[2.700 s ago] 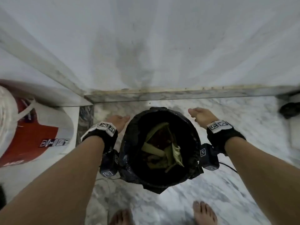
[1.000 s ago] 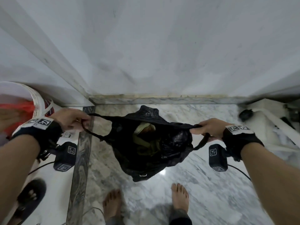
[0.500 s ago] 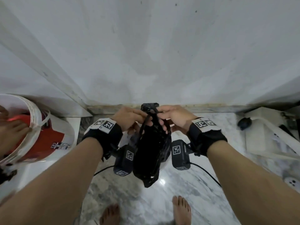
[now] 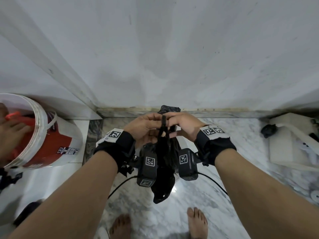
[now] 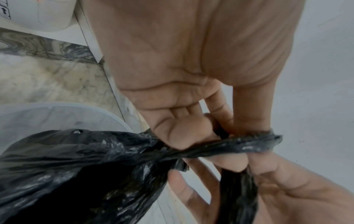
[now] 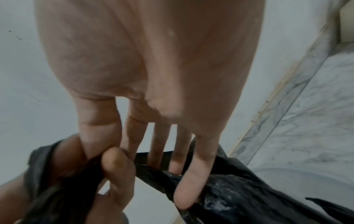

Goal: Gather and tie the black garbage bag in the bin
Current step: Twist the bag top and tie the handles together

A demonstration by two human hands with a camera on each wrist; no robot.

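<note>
Head view: a person stands barefoot on a marble floor [image 4: 215, 200] facing a white wall [image 4: 164, 49]; the left hand [image 4: 145, 130] and right hand [image 4: 183, 126] meet in front of the chest, each pinching a twisted strip at the top of the black garbage bag [image 4: 164, 171]; the strips cross between the fingers, and the bag hangs below the hands, between the two wrist cameras, clear of the floor; the bin is hidden here behind bag and arms; a red-and-white bucket [image 4: 51, 147] stands at the left, a white box [image 4: 286, 145] lies at the right against the wall.

Left wrist view: the left hand [image 5: 191, 75] has fingers and thumb curled tight round one gathered strip of the garbage bag [image 5: 76, 174]; the strip runs across the fingertips to the right; the right hand [image 5: 277, 189] closes on a second strip that drops downward; the pale rim of the bin [image 5: 63, 107] shows just beyond the bag's bulk.

Right wrist view: the right hand [image 6: 153, 68] nips a strip between thumb and forefinger, its other fingers lying straight across the bag [image 6: 239, 197]; the left hand [image 6: 57, 174] holds the other strip at lower left; blur hides whether a knot has formed.
</note>
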